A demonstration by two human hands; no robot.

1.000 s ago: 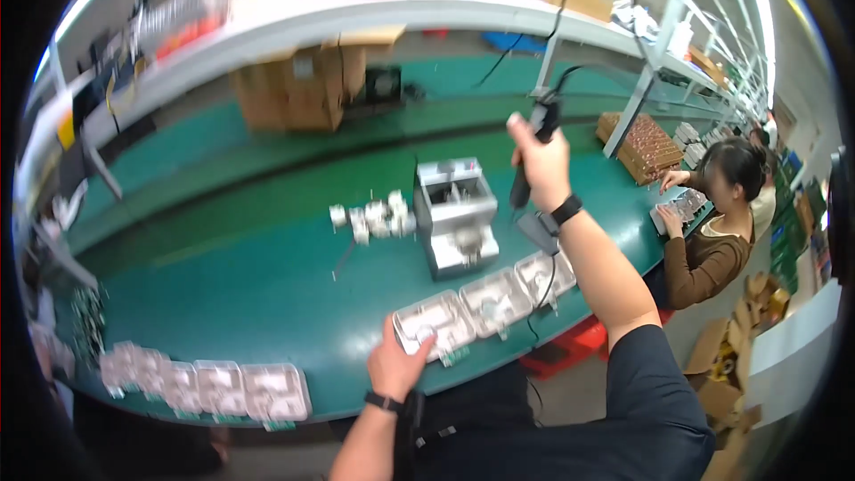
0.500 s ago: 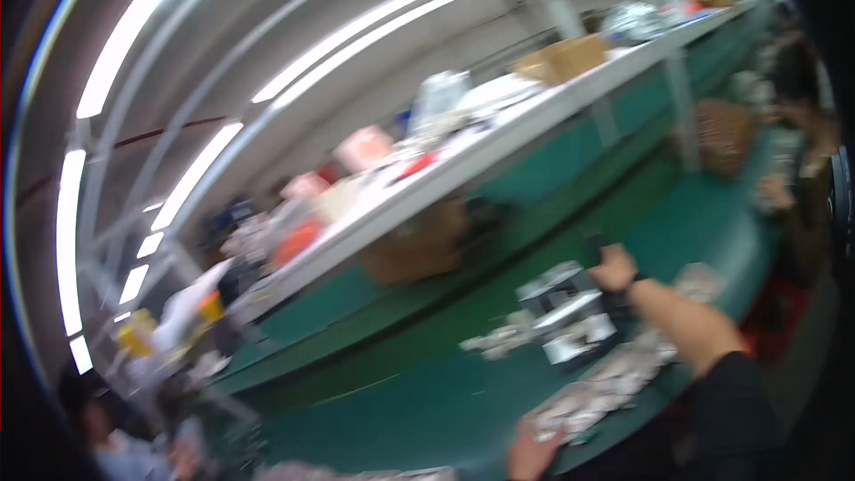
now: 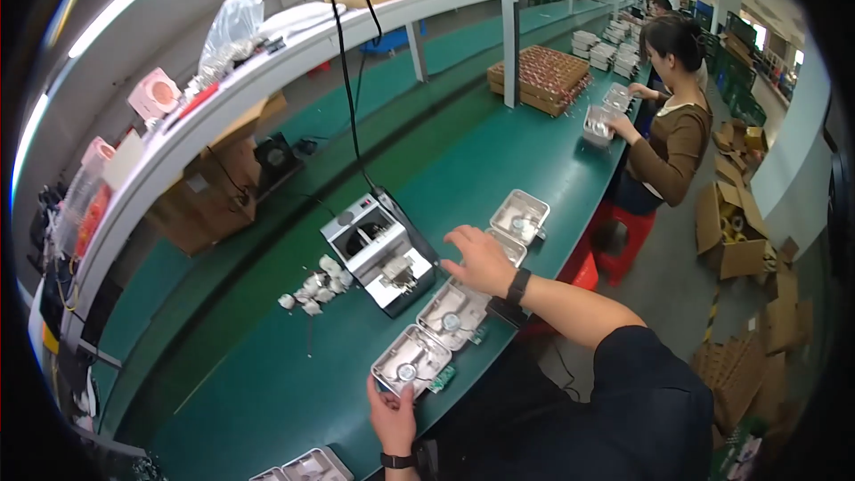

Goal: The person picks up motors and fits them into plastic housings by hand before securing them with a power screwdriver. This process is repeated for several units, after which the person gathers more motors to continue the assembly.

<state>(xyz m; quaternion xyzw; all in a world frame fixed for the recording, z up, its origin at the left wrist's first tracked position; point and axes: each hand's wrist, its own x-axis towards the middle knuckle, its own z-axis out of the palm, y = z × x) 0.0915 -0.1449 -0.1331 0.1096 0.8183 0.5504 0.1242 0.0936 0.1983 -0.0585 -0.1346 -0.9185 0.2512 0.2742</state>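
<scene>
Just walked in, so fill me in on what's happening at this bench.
A person stands at a long green workbench with a row of open metal trays along its near edge. The left hand grips the edge of the nearest tray; the right hand hovers open over a tray further along, beside a small grey machine. A co-worker sits further down the bench, handling another tray.

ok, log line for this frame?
left hand: on near tray edge | right hand: open, over third tray | fixture: behind trays, untouched | co-worker: seated down the bench
</scene>
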